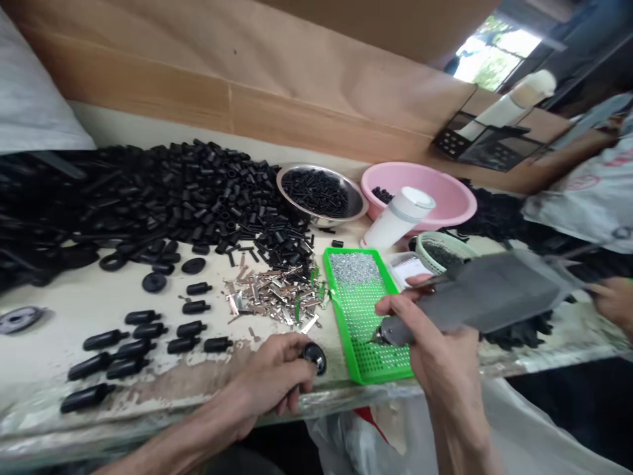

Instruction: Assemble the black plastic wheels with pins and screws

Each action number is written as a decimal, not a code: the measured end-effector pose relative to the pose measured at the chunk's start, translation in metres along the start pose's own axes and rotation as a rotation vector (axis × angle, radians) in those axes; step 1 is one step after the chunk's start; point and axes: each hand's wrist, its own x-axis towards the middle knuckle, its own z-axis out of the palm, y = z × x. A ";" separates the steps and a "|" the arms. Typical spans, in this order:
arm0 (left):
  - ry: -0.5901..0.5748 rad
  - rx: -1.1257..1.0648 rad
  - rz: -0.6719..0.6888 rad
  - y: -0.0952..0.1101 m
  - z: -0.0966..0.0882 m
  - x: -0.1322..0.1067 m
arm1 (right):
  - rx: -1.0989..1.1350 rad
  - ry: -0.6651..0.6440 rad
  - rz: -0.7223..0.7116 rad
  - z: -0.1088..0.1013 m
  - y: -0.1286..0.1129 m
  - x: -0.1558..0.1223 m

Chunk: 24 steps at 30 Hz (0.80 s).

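Black part (315, 358) being gripped in the left hand (279, 369), a grey power tool (484, 290) being held in the right hand (440, 349).

Near the front edge of the table (30, 359), the part is being enclosed by curled fingers, its round end being left uncovered, probably for a clear view inside. The tool is being clasped near its nose, likely for steadier aim; whether its tip is touching the green tray (366, 310) cannot be told. Small silvery pieces (353, 269) are being gathered at the tray's far end, apparently against scattering. Metal clips (270, 297) are being heaped beside it, seemingly for easy reach. Farther left, black plugs (106, 340) are being set out in loose rows, perhaps for counting. Behind, black tubes (208, 191) are being piled and small rods (314, 191) are being contained by a metal bowl (355, 198).
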 end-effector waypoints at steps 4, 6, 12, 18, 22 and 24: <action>-0.040 0.078 -0.007 0.003 0.011 0.013 | 0.100 0.096 0.020 -0.008 0.011 -0.015; -0.060 0.089 0.001 0.004 0.013 0.016 | 0.131 0.100 0.011 -0.004 0.017 -0.017; -0.042 0.061 -0.034 0.003 0.013 0.015 | 0.187 0.068 -0.003 0.003 0.037 -0.005; -0.036 0.046 -0.042 0.007 0.014 0.015 | 0.210 0.049 0.006 0.008 0.042 -0.002; -0.054 0.051 -0.045 0.008 0.014 0.015 | 0.211 0.044 0.004 0.009 0.042 -0.002; -0.048 0.051 -0.052 0.008 0.014 0.016 | 0.211 0.041 0.000 0.009 0.042 -0.002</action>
